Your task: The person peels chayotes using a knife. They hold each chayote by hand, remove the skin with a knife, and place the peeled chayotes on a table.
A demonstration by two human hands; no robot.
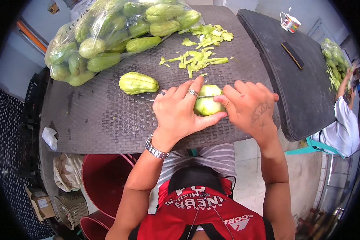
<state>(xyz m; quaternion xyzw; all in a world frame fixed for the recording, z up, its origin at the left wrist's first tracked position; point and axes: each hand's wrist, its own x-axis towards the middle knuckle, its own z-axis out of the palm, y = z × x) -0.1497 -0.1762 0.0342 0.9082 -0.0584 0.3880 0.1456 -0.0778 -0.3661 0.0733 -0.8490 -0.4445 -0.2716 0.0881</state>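
A pale green peeled chayote (209, 106) rests on the dark woven-pattern table in front of me. Curled around its left side is my left hand (175, 110), with the thumb along the near edge and the fingers over the top. My right hand (250, 106) is closed around a knife, whose handle is mostly hidden in the fist. The knife's blade (206, 96) lies across the top of the chayote and runs under my left fingers. Just left of my hands lies another whole chayote (138, 83). Green peel strips (204, 60) are scattered beyond my hands.
A clear plastic bag of chayotes (108, 40) covers the table's far left. On the black table (292, 88) at right are a mug (290, 23) and a dark oblong object (292, 55). A person in white (340, 124) sits beyond, by another bag (334, 58). Red tubs (106, 180) stand below left.
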